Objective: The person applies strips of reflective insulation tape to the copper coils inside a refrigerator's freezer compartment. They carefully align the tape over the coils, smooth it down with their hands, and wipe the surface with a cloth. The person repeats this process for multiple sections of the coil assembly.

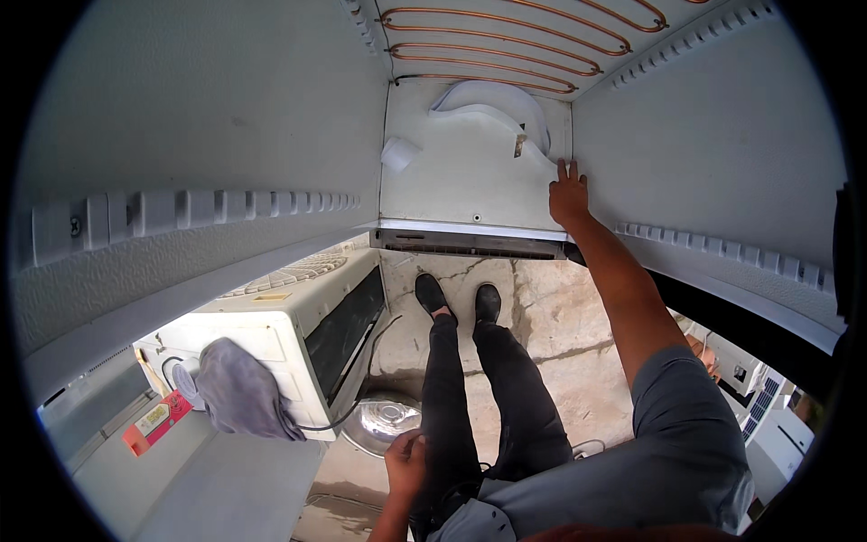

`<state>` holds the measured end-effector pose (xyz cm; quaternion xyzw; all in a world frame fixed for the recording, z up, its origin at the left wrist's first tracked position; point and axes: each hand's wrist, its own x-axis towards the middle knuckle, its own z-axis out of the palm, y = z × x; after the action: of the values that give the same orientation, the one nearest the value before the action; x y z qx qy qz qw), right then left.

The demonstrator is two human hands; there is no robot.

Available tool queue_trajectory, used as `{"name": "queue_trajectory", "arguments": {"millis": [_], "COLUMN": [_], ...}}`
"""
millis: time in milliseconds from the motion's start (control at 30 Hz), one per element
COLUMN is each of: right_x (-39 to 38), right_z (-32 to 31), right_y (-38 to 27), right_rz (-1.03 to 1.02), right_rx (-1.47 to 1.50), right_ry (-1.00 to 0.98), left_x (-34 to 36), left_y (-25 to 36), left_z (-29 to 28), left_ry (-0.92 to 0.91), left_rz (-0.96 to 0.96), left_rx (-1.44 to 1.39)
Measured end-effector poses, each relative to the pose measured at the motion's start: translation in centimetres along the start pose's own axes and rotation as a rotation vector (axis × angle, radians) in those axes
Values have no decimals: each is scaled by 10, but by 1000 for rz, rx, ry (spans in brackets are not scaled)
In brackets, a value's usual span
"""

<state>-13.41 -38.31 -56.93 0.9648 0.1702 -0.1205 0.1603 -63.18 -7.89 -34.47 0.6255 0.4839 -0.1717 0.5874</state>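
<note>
My right hand (569, 196) reaches into a white refrigerator cabinet, its fingers stretched out against the far right corner of the cabinet floor (452, 194). The fingertips are at the end of a curved white strip (492, 95), which lies looped on that floor. A small brownish metal piece (519, 145) sits by the strip. Left of it lies a white roll, perhaps tape (399, 154). Low beside my left thigh, my left hand (405, 462) is closed with curled fingers; whatever they may hold is hidden.
Bent copper tubing (506, 45) runs over the cabinet's back wall. Ribbed shelf rails (226, 206) line both sides. Left on the stone floor (560, 307) stands a cream appliance unit (271, 325) with a grey cloth (239, 388) and a red-pink box (158, 423). A shiny metal basin (388, 417) lies near my legs.
</note>
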Motion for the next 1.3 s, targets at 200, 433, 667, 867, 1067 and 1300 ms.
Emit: {"name": "queue_trajectory", "arguments": {"millis": [200, 433, 667, 867, 1067, 1300], "right_x": [15, -49, -172, -237, -235, -302], "right_z": [-50, -261, -410, -440, -423, -442], "right_y": [-14, -37, -54, -75, -69, -64], "right_rz": [-171, 109, 212, 201, 268, 184], "right_rx": [284, 1282, 1966, 1935, 1938, 1698], "right_ry": [358, 551, 371, 453, 518, 586], "left_x": [22, 7, -36, -42, -9, -62], "left_y": [45, 158, 307, 356, 353, 369], "left_z": [-9, 51, 91, 82, 103, 72], "left_ry": [148, -120, -245, -595, -551, -299], "left_rz": [65, 315, 672, 595, 599, 807], "left_rx": [-103, -334, -248, -281, -378, -346]}}
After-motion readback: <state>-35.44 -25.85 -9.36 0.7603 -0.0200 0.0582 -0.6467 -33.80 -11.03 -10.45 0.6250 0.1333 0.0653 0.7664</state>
